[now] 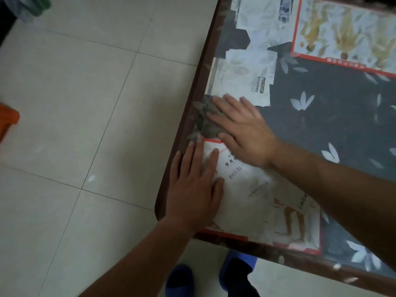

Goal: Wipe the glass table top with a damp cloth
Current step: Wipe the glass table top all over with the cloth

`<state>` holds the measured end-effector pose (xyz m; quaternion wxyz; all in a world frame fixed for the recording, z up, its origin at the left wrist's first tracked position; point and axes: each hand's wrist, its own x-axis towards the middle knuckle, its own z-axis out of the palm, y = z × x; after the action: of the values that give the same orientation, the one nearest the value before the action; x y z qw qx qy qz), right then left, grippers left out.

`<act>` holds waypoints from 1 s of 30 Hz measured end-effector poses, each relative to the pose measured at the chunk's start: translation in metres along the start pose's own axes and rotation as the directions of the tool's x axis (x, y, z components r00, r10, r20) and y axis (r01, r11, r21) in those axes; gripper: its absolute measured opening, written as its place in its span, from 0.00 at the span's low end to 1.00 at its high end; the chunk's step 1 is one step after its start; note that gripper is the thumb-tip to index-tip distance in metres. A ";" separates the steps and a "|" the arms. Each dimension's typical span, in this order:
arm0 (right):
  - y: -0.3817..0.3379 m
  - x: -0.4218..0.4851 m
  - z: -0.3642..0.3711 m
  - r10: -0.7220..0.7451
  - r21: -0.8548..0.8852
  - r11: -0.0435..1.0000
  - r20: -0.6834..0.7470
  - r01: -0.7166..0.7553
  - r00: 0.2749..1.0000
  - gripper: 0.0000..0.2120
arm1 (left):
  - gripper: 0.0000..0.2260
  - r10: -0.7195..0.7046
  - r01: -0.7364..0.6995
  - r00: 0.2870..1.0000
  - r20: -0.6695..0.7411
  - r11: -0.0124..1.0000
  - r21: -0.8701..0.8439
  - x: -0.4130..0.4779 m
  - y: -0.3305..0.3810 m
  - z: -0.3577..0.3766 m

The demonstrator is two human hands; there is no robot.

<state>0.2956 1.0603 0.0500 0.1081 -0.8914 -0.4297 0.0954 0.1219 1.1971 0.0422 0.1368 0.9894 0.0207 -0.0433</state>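
Head view: right hand (242, 129) lies flat, fingers spread, palm pressing a grey cloth (203, 121) onto the glass table top (334, 116) at the table's left edge, roughly 9 o'clock from the frame centre. Cloth is bunched and mostly hidden under the fingers; only its crumpled left part shows, touching the dark wooden rim (188, 116). Left hand (192, 187) rests flat just beside it, toward 6 o'clock, fingers loosely apart, holding nothing, bracing on the glass near the rounded corner. Papers (242, 82) and a leaf-print sheet (334, 99) lie under the glass, not on it. Tiled floor (85, 103) at 9 o'clock, blue slippers (180, 279) at 6 o'clock. Hands look slightly blurred. Judgement: a wipe stroke along the left edge is in hand; most of the top toward 3 o'clock likely remains. To do it well: keep the palm flat so pressure spreads over the whole cloth, flatten the bunched part for more contact, run overlapping strokes parallel to the rim, work away from the corner toward 12 o'clock, then across. Keep the bracing hand off the patch just wiped to avoid prints. Cannot tell from here whether the cloth is damp.
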 end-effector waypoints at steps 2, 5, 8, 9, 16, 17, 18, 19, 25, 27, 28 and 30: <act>0.012 -0.002 -0.005 -0.034 0.006 0.999 0.043 0.033 0.999 0.25 | 0.29 0.028 -0.028 0.999 0.014 1.000 -0.009 -0.004 -0.002 0.000; 0.028 0.025 -0.013 0.222 0.037 0.975 -0.046 -0.220 0.974 0.26 | 0.27 0.004 -0.004 1.000 -0.024 1.000 0.001 -0.017 -0.002 0.000; 0.003 0.032 -0.006 0.366 0.056 0.931 -0.088 -0.362 0.927 0.26 | 0.25 -0.044 0.045 0.996 -0.078 0.999 0.009 -0.041 -0.004 0.003; -0.013 0.023 0.000 0.325 0.041 0.946 -0.096 -0.323 0.941 0.26 | 0.26 -0.053 0.053 0.995 -0.082 0.999 0.002 -0.048 -0.006 0.004; -0.057 -0.068 0.016 0.078 -0.011 0.997 0.016 -0.078 0.997 0.25 | 0.26 -0.027 0.016 0.991 -0.134 0.997 -0.081 -0.059 -0.014 0.005; -0.052 -0.069 0.015 0.176 0.007 0.984 -0.024 -0.176 0.984 0.25 | 0.26 -0.025 0.013 0.990 -0.139 0.996 -0.086 -0.060 -0.015 0.004; -0.052 -0.069 0.015 0.278 0.032 0.960 -0.059 -0.277 0.959 0.25 | 0.26 -0.020 0.008 0.990 -0.140 0.996 -0.085 -0.063 -0.016 0.004; -0.057 -0.070 0.017 0.369 0.059 0.929 -0.084 -0.365 0.926 0.25 | 0.26 -0.008 -0.003 0.991 -0.135 0.997 -0.083 -0.066 -0.019 0.003; -0.137 -0.143 0.046 0.200 -0.052 0.979 0.022 -0.199 0.980 0.26 | 0.29 0.092 -0.095 0.995 -0.039 0.992 -0.078 -0.082 -0.037 0.004; -0.125 -0.170 0.046 0.258 -0.014 0.966 0.006 -0.258 0.966 0.26 | 0.30 0.095 -0.095 0.995 -0.003 0.988 -0.121 -0.083 -0.040 0.004; -0.117 -0.181 0.045 0.349 0.025 0.937 -0.032 -0.348 0.937 0.26 | 0.30 0.093 -0.091 0.996 0.008 0.984 -0.150 -0.082 -0.041 0.004; -0.103 -0.201 0.041 0.567 0.094 0.824 -0.104 -0.559 0.817 0.25 | 0.31 0.089 -0.081 0.996 0.030 0.978 -0.191 -0.082 -0.041 0.003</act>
<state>0.0847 0.9690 0.0544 0.1284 -0.9791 -0.1365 0.0785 0.0375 1.2335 0.0363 0.2325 0.9709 -0.0203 -0.0544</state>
